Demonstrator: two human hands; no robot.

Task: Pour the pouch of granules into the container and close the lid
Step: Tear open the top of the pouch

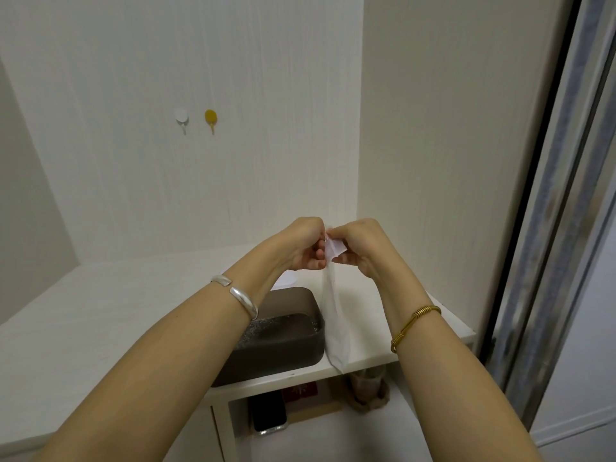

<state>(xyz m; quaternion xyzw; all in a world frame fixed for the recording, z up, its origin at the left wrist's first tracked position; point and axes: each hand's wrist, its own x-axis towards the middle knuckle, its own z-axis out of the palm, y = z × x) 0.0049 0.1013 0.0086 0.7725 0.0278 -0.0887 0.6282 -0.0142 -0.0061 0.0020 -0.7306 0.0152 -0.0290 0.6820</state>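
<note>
A white pouch [336, 321] hangs upright above the counter's right end, its bottom near the front edge. My left hand [305, 243] and my right hand [358, 246] both pinch its top edge, close together, where a small pinkish flap shows. Just left of the pouch stands a dark brown rectangular container [286, 341], open, with whitish granules lying inside. My left forearm covers the container's left part. A pale rounded shape [286, 281] behind the container may be its lid; my left wrist hides most of it.
The white counter [100, 311] sits in a wall niche with walls on the left, back and right. Two wall hooks, white [181, 117] and yellow [210, 117], hang above. Below the counter, a shelf holds a phone [269, 415] and a jar [366, 385]. A sliding door frame [550, 228] stands at right.
</note>
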